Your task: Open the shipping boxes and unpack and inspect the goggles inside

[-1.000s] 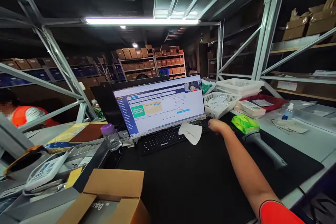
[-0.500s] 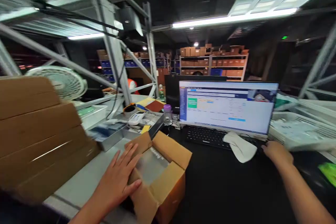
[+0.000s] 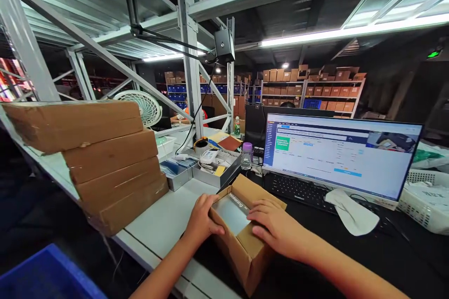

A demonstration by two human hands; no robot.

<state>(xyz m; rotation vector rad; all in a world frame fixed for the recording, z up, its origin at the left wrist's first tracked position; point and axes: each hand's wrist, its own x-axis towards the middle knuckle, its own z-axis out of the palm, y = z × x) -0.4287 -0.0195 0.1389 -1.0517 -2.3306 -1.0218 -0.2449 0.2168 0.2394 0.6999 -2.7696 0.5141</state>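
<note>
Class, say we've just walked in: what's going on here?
A person has both hands on an open carton: the left hand at its left edge, the right hand on the flap at its right. Inside lies a grey package with white lettering. Beyond are a lit monitor and a keyboard; boxes are stacked to the left.

Distant shelves (image 3: 304, 94), tube light (image 3: 351, 32) (bright white) overhead

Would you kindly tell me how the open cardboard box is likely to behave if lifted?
The cardboard box should feel fairly stiff, since its walls stand straight. Its far flap would probably bend, being a thin panel hinged along one edge. The grey package inside may add weight, though its contents are hidden.
</note>
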